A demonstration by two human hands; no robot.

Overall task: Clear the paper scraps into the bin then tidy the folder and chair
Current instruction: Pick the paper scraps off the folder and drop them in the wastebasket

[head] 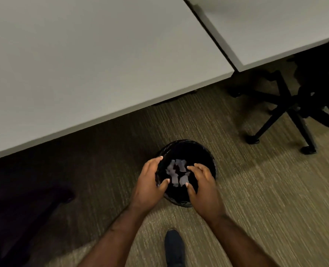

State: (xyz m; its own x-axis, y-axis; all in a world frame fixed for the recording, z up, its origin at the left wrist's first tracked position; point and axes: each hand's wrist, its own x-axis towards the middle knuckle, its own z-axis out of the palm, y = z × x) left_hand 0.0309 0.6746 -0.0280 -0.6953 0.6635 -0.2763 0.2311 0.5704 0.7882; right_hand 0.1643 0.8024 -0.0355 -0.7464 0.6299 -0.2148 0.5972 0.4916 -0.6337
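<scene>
A round black bin [202,151] stands on the carpet below the desk edge. Several pale paper scraps [176,172] lie or fall inside it. My left hand [150,182] hovers over the bin's left rim, fingers spread and relaxed, holding nothing. My right hand [204,185] hovers over the bin's near right side, fingers loosely bent, also empty. A black office chair [302,105] with a star base stands at the right, partly under the second desk. No folder is in view.
A white desk [82,64] fills the upper left; a second white desk [275,26] adjoins at the upper right. My dark shoe [174,247] is on the carpet near the bin. A dark shape [24,218] lies at the lower left.
</scene>
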